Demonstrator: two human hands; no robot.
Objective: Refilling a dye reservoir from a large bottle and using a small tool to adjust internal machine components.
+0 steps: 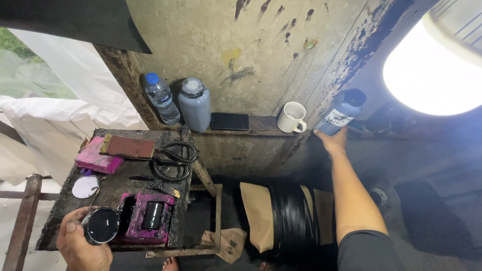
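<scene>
My left hand (80, 245) grips a small round open tin of black ink (101, 225) at the near edge of a dirty ink-stained stand (120, 185). Beside the tin sits a pink tray with a black roller (149, 217). My right hand (332, 141) reaches far out to the ledge and closes on the lower part of a grey bottle with a black cap and white label (341, 111).
On the ledge (261, 131) stand a clear water bottle (161, 99), a grey jar (194, 104), a black phone (229, 121) and a white mug (291, 117). Black scissors (174, 159), a pink block (97, 159) and a white lid (86, 186) lie on the stand. A bright lamp (434, 65) hangs at right.
</scene>
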